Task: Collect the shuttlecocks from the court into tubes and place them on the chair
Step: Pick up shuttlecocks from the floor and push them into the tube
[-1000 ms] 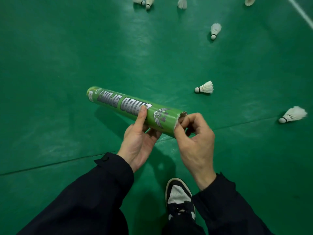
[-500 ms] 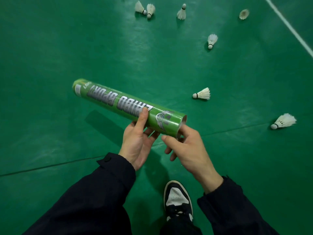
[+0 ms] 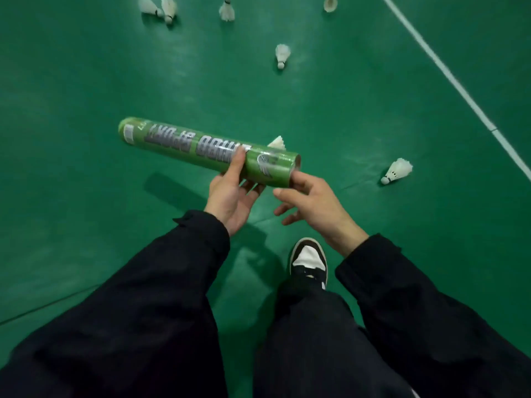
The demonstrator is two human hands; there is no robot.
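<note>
— Shuttlecocks first: we count one [image 3: 398, 170] on the floor [image 3: 86, 67] at right of centre, one [image 3: 282, 54] higher up, four more along the top edge, and one [image 3: 276, 142] peeking from behind the tube [image 3: 207, 152] at mid frame. No chair shows anywhere in the frame.

— And the tube?

— Our left hand [image 3: 232, 193] holds it from below near its open end, thumb laid over the top, with the tube almost level and its capped end pointing to the upper left. Our right hand [image 3: 310, 202] sits just beside the open mouth with fingers loosely spread, holding nothing; whether a fingertip touches the rim we cannot tell.

— What could go wrong from here?

— We grip near one end, so the long capped end may dip and the tube could roll out of our fingers. If the open mouth tips down as we bend for the next shuttlecock, anything inside may slide out; we cannot see inside. Pushing one in feathers first, or crooked, would likely crush the feathers on the rim. Our shoe [image 3: 309, 262] stands close below; stepping forward carelessly could flatten the half-hidden one.
</note>
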